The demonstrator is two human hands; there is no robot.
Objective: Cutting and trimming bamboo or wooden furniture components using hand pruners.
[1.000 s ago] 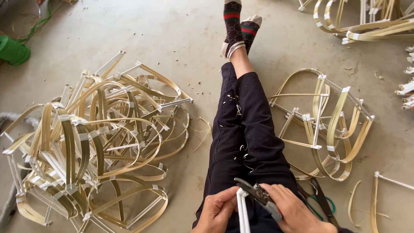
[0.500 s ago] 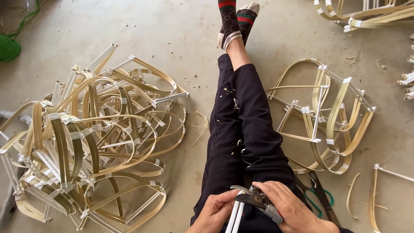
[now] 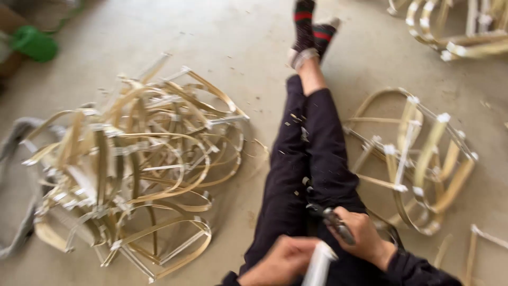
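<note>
A person sits on the grey floor (image 3: 222, 37) with both legs (image 3: 309, 175) stretched out in dark trousers and striped socks. The right hand (image 3: 360, 238) is closed around a dark cutting tool (image 3: 330, 217) and holds it over the lap. The left hand (image 3: 283, 259) is curled around a pale strip (image 3: 319, 263), which stands up between the two hands and touches the left one. The picture is blurry, so I cannot tell if the tool touches the strip. Small pale chips lie on the trousers. To the left of the legs there is a big pile of bent bamboo frames (image 3: 132, 169). To the right of the legs lies one more bamboo frame (image 3: 418, 164), close by. More frames (image 3: 455, 26) lie far beyond the legs on the right. A green thing (image 3: 34, 45) lies far off to the left, past the big pile.
</note>
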